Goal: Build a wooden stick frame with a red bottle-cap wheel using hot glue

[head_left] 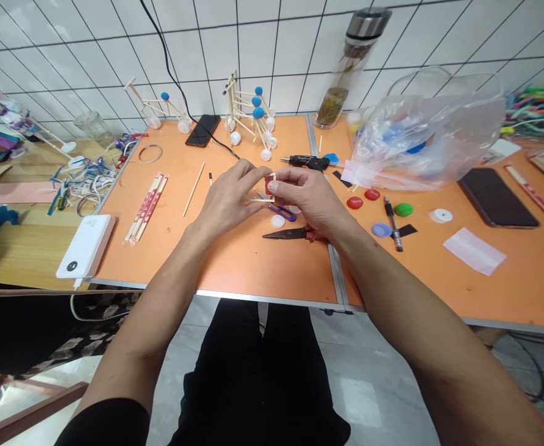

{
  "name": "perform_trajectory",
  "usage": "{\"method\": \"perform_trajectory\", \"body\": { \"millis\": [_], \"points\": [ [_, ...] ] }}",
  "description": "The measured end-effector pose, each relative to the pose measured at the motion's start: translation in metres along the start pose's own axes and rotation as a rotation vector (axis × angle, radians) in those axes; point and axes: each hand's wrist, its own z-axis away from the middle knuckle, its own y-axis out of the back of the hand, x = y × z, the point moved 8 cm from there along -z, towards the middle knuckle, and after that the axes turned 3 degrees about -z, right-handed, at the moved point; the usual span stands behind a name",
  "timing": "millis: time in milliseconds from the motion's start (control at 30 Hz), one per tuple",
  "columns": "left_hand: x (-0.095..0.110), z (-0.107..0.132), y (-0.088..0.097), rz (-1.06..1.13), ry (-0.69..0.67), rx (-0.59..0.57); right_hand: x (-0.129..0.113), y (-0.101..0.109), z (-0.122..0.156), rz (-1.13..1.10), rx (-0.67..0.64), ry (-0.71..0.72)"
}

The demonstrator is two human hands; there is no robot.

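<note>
Above the orange table my left hand [232, 195] and my right hand [306, 195] meet at a small frame of short wooden sticks [265, 200]. My right thumb and fingers pinch the frame beside a red disc [268, 184], mostly hidden by the fingers. The left fingers close around its other side. Below the hands lie purple-handled scissors [288, 214], a white disc [278, 221] and dark-bladed scissors [285, 234] with red handles, partly behind my right wrist. Just beyond the right hand rests a black glue gun [306, 162].
Stick models with blue and white caps [257, 113] stand at the back, near a phone [203, 131] and a tall glass bottle [346, 74]. Wrapped chopsticks [146, 209] and a power bank [86, 246] lie left. Rightward are a pen [392, 223], coloured caps [404, 209] and a plastic bag [429, 136].
</note>
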Motion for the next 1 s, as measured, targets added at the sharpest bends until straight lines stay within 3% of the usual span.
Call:
{"method": "perform_trajectory", "body": {
  "millis": [1000],
  "points": [
    [0.0029,0.0005,-0.0034,0.002,0.006,-0.044,0.0016,0.0008,-0.0005,-0.023,0.023,-0.039]
  ]
}}
